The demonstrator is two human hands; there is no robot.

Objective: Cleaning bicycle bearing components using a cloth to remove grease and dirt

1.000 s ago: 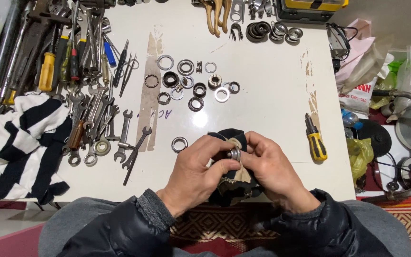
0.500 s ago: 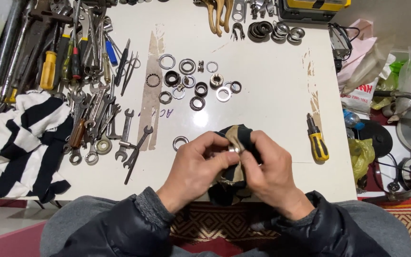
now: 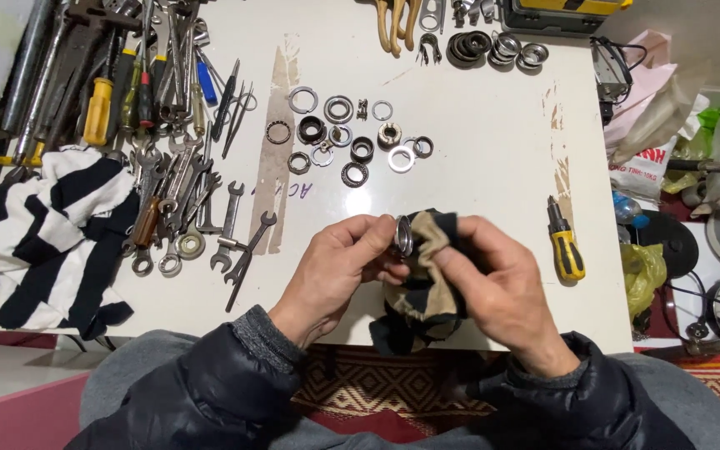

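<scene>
So there's a small metal ring (image 3: pixel 403 236) held up on edge over the near side of the white table (image 3: pixel 477 167), right in the middle between both hands. The left hand (image 3: pixel 339 271) pinches it from the left with thumb and fingertips. The right hand (image 3: pixel 493 283) is grasping a tan and black rag (image 3: pixel 422 292) and has a fold of it pushed up against the ring's right face. The rest of the rag hangs down past the table's near edge, over the dark jacket sleeves.

Further out on the table, just beyond the hands, there's a loose cluster of rings and bearings (image 3: pixel 347 137), all lying flat, some bright, some dark. They sit next to a brown strip of old tape residue (image 3: pixel 277 142) that runs near to far.

To the left of that is a big messy pile of wrenches (image 3: pixel 185 208) and other tools, with a couple of yellow-handled screwdrivers (image 3: pixel 97 108) at the far left. A black and white striped cloth (image 3: pixel 47 233) is bunched up on the near left corner, touching the wrench pile.

Over on the right edge lies a stubby yellow and black screwdriver (image 3: pixel 564 242), well apart from the hands. At the far edge there are a few more dark rings (image 3: pixel 493 46) and some pliers (image 3: pixel 397 21). Off the table to the right it's bags and metal clutter, hard to make out.
</scene>
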